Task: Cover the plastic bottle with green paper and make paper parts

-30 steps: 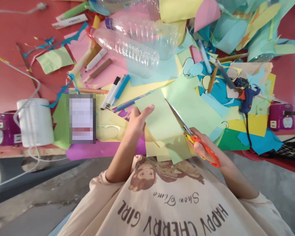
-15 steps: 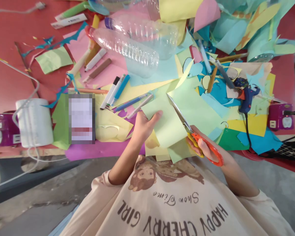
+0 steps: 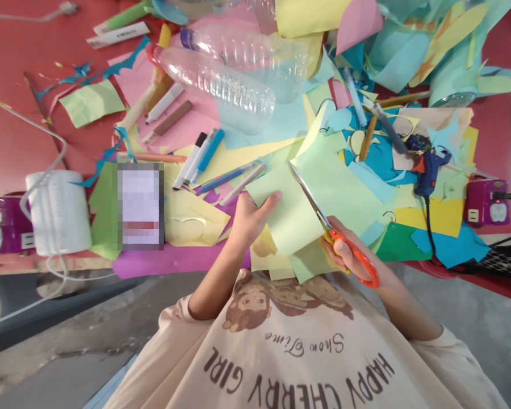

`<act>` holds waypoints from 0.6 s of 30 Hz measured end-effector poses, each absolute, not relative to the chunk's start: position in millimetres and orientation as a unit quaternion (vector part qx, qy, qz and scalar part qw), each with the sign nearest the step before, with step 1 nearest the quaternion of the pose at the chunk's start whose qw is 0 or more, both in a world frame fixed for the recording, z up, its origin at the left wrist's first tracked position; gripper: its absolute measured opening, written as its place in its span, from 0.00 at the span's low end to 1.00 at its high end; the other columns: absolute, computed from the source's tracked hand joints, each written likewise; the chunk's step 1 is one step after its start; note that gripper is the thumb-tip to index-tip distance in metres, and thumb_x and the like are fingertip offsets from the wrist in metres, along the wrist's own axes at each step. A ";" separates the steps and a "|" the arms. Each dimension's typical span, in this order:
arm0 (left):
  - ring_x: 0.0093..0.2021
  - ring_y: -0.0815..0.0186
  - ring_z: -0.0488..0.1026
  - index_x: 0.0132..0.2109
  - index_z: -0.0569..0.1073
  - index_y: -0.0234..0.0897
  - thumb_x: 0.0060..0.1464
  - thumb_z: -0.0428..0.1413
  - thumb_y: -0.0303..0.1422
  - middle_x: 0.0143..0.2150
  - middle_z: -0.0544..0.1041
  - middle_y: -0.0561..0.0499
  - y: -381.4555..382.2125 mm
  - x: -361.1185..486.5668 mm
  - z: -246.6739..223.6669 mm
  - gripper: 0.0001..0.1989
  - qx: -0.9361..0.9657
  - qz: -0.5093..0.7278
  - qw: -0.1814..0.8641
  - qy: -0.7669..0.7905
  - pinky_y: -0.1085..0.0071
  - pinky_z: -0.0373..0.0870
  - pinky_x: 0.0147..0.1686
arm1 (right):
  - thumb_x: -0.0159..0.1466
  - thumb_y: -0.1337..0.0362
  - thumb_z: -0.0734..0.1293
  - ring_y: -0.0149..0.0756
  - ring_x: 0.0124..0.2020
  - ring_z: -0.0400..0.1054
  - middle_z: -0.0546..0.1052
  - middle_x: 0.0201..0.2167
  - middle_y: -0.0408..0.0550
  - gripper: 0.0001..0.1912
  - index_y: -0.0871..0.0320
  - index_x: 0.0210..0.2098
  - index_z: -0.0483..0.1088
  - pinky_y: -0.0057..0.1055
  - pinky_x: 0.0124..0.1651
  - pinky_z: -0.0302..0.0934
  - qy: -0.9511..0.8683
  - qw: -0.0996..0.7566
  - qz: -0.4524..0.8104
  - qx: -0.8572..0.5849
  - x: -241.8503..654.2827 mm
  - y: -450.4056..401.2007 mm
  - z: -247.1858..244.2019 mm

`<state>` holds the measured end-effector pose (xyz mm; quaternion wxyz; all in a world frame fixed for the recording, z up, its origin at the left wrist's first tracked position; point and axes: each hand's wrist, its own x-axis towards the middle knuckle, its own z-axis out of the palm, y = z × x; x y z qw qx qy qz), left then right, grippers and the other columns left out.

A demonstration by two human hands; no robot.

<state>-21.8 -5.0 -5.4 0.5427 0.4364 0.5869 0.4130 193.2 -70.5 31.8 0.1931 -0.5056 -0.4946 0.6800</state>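
Note:
A sheet of pale green paper (image 3: 292,218) is pinched in my left hand (image 3: 254,218), thumb on top and the other fingers hidden underneath. My right hand (image 3: 344,250) grips scissors (image 3: 309,196) with orange and yellow handles. Their blades lie across the green paper, pointing up and left, and look closed together or nearly so. To the right of the blades the paper spreads on as a wider part (image 3: 344,182). A thin pale yellow-green strip (image 3: 313,133) curls up just beyond the scissor tips.
Two clear plastic bottles (image 3: 221,82) lie past the paper. Several markers (image 3: 200,159) rest left of centre, near a phone with a blurred screen (image 3: 140,204). On the right sit a blue glue gun (image 3: 428,173) with its cord and a purple power socket (image 3: 488,201). Coloured scraps surround everything.
The scissor handles have drawn closer together, the orange loop shifting slightly left with my right hand. The curled strip beyond the tips has shifted a little. My left hand stays nearly still.

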 end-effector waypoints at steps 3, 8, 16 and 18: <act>0.37 0.62 0.79 0.38 0.76 0.34 0.49 0.60 0.41 0.38 0.82 0.48 -5.3 -22.1 -7.3 0.15 0.429 0.412 0.545 0.591 0.70 0.77 0.35 | 0.58 0.33 0.58 0.22 0.17 0.46 0.54 0.20 0.33 0.31 0.54 0.42 0.58 0.25 0.20 0.40 -0.465 0.205 0.694 -0.510 193.2 -71.0 29.0; 0.37 0.63 0.79 0.37 0.77 0.34 0.49 0.60 0.39 0.36 0.82 0.48 -4.0 -21.3 -5.6 0.13 0.427 0.413 0.548 0.589 0.71 0.76 0.36 | 0.58 0.33 0.59 0.21 0.17 0.45 0.54 0.23 0.34 0.31 0.54 0.43 0.59 0.24 0.18 0.40 -0.446 0.206 0.706 -0.510 193.4 -70.9 25.2; 0.33 0.63 0.78 0.33 0.77 0.34 0.48 0.61 0.41 0.34 0.82 0.48 -4.6 -26.9 -9.2 0.13 0.421 0.399 0.550 0.601 0.72 0.75 0.30 | 0.58 0.35 0.61 0.21 0.17 0.45 0.53 0.22 0.34 0.29 0.54 0.41 0.60 0.23 0.17 0.41 -0.450 0.215 0.695 -0.517 192.8 -72.1 25.1; 0.33 0.63 0.78 0.34 0.77 0.34 0.48 0.61 0.41 0.35 0.82 0.48 -4.8 -28.4 -11.8 0.13 0.417 0.401 0.556 0.597 0.71 0.76 0.31 | 0.58 0.35 0.61 0.21 0.17 0.45 0.53 0.21 0.33 0.29 0.54 0.41 0.60 0.23 0.17 0.41 -0.451 0.214 0.696 -0.516 193.5 -71.9 24.2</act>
